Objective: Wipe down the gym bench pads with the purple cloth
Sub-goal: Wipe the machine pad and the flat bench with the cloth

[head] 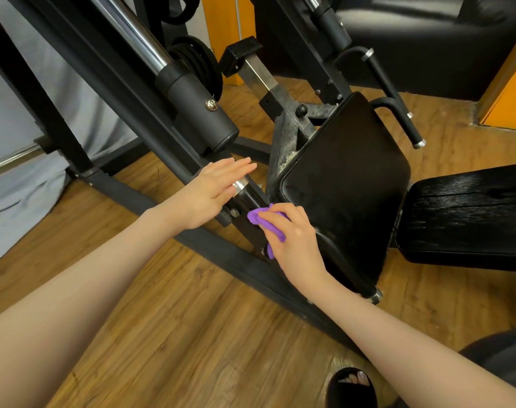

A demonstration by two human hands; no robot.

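A tilted black seat pad (348, 178) stands in the middle of the head view. A second black pad (469, 213) lies flat to its right. My right hand (292, 234) grips the bunched purple cloth (255, 216) against the seat pad's lower left edge, beside a black handle bar. Much of the cloth is hidden under my fingers. My left hand (212, 189) rests with straight fingers on the upper part of that bar, over its chrome ring (241, 184).
Black machine frame beams (150, 201) run diagonally across the wooden floor (168, 334). A chrome guide rod with a black sleeve (192, 104) slants above my left hand. Weight plates (201, 63) hang behind. My sandalled foot (354, 387) is at the bottom right.
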